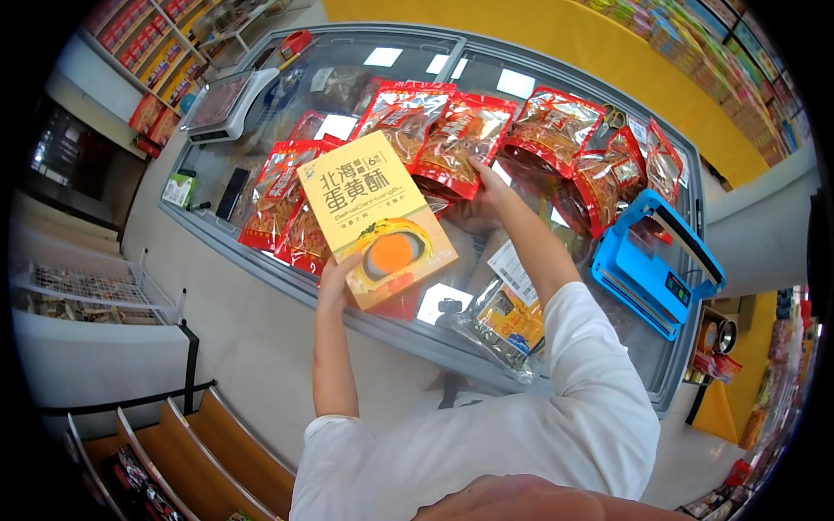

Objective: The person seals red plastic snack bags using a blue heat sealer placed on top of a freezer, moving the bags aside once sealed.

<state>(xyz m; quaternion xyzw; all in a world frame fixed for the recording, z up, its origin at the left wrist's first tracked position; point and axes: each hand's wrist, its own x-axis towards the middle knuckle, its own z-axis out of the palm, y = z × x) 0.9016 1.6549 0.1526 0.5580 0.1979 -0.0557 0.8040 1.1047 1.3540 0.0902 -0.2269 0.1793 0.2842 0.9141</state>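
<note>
My left hand [335,280] grips the lower left corner of a yellow box of egg-yolk pastries [384,215], which is tilted, its printed face up. My right hand [490,189] has its fingers on the lower right edge of a red-edged clear snack pouch [462,140]; its other fingers are partly hidden. Another red pouch [397,120] lies beside it, partly behind the box. More red pouches [277,189] lie left of the box, partly covered by it. All rest on the glass lid of a chest freezer [456,244].
A blue sealing machine [651,267] stands at the right, its handle raised. Further red pouches [554,127] and scissors [612,117] lie at the back right. A white scale [228,104] and a tape dispenser [296,45] stand back left. A labelled packet [508,312] lies near the front edge.
</note>
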